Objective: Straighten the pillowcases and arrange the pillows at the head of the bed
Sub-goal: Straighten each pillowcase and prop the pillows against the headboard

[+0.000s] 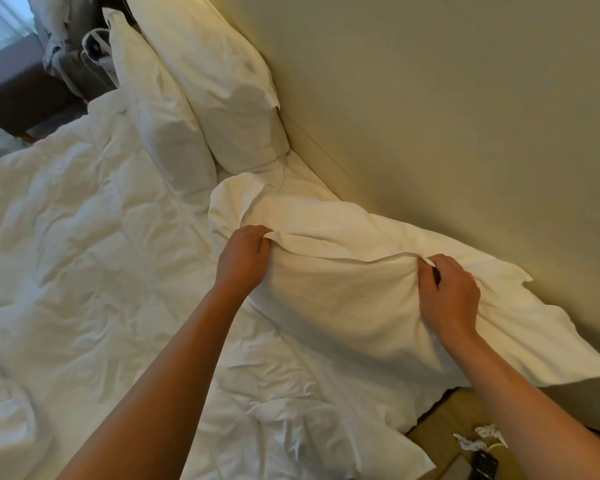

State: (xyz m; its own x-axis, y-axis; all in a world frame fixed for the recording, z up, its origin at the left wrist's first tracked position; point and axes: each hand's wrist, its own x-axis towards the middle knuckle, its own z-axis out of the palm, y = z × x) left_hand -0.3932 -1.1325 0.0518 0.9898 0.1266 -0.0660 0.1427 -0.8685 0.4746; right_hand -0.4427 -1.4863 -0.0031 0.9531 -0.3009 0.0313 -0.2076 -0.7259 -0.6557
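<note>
A white pillow (340, 299) in a loose pillowcase lies on the bed by the wall, near the bedside edge. My left hand (245, 258) pinches a fold of the pillowcase at the pillow's left upper side. My right hand (451, 292) grips a bunched fold of the same pillowcase on the right. Slack pillowcase cloth (548, 341) trails to the right past my right hand. Two more white pillows lean upright at the head of the bed: one against the wall (219, 81), another in front of it (160, 112).
A rumpled white duvet (84, 254) covers the bed to the left. The beige headboard wall (447, 116) rises on the right. A wooden bedside table (465, 441) at the lower right holds a white cable (482, 438) and a black remote (484, 465). A dark chair with clothes (59, 46) stands at the far left.
</note>
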